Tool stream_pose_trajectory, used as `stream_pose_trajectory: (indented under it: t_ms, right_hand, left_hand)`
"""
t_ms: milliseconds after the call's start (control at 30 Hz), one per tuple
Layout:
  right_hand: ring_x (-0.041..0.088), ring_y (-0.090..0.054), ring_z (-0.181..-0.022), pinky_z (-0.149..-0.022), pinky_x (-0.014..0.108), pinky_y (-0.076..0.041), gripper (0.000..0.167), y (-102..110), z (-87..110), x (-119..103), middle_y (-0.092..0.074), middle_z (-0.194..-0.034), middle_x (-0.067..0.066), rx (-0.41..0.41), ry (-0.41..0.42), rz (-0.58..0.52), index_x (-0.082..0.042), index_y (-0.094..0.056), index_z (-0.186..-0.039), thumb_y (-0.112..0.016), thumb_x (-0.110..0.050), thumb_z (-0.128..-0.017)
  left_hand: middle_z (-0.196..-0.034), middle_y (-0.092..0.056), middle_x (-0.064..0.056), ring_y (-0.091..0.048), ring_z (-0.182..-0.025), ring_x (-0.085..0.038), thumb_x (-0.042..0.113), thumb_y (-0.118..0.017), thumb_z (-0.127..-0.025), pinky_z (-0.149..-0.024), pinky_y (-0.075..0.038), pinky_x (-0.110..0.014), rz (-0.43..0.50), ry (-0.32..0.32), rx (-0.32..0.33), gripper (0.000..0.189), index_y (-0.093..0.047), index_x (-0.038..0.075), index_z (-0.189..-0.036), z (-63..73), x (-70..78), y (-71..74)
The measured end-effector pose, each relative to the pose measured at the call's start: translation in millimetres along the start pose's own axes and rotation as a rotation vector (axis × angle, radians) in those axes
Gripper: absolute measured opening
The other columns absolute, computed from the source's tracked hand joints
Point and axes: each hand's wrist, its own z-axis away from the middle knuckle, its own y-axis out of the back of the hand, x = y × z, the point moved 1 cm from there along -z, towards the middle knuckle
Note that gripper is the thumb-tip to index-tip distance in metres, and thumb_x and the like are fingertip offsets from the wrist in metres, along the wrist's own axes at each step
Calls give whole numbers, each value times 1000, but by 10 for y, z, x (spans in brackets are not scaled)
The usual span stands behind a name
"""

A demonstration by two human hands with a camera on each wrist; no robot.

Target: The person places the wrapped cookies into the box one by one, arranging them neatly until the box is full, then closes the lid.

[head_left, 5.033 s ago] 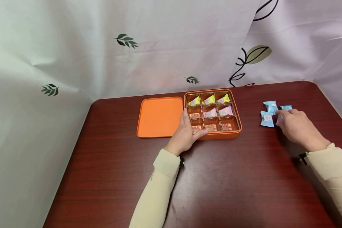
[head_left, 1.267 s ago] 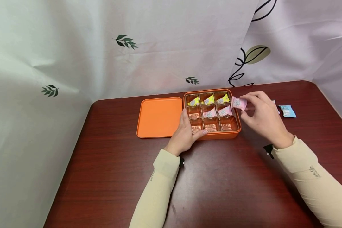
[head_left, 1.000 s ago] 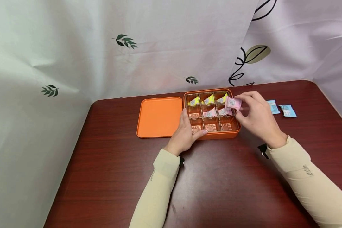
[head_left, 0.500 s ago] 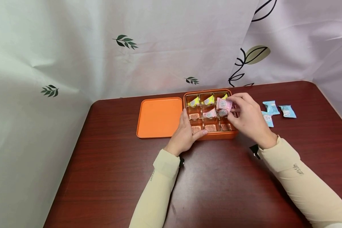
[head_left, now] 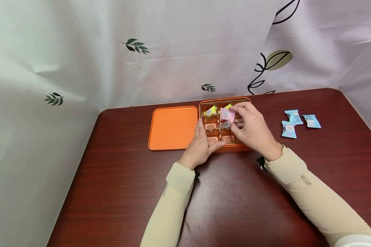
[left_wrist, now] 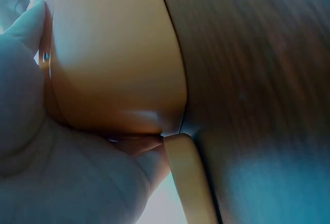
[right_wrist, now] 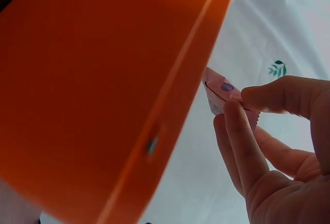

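In the head view my right hand (head_left: 250,128) pinches a pink-wrapped candy (head_left: 227,114) between thumb and fingertips, above the middle of an orange box (head_left: 235,148). The right wrist view shows the same candy (right_wrist: 227,92) just beyond the box rim. My left hand (head_left: 199,145) rests straight fingers along the box's left side, with its thumb on the front rim. Yellow-wrapped candies (head_left: 209,110) lie in the back row of the divided insert. A pink candy (head_left: 225,124) below the held one is partly covered, and the box's right side is hidden behind my right hand.
An orange lid (head_left: 173,128) lies flat against the box's left. Three blue-wrapped candies (head_left: 293,117) lie on the dark red-brown table (head_left: 117,185) at the right. A pale curtain (head_left: 160,61) with leaf prints hangs behind the table.
My right hand has gone from the candies at the right to the box, carrying a pink candy leftward over its compartments. My left hand stays on the box corner.
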Motion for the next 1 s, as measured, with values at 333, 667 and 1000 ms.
stream_pose_trajectory:
  t_ms: [333, 667, 1000]
  right_hand:
    - [30, -61, -96, -81, 41, -52, 44, -117, -50, -6, -59, -121, 19, -31, -4, 19, 6, -66, -122, -70, 7, -78]
    - [30, -64, -98, -83, 39, -56, 41, -221, -79, -55, -58, -119, 19, -67, -34, 6, 8, -66, -122, -72, 5, -81]
    - [31, -64, -103, -85, 40, -56, 38, -316, -127, -69, -60, -121, 20, -130, -38, 20, 9, -67, -121, -68, 3, -83]
  left_hand:
    - [-165, 4, -25, -17, -151, -33, 54, -65, -94, -116, -30, -40, -2, -4, 7, 114, 12, -1, -158, -3, -2, -6]
    - [-165, 4, -25, -23, -149, -35, 55, -64, -94, -116, -32, -40, -7, 6, -2, 114, 14, 0, -158, -1, -1, -1]
    - [-165, 6, -24, -24, -149, -34, 54, -64, -94, -115, -32, -40, -9, -9, -5, 115, 14, -1, -157, -6, -8, 6]
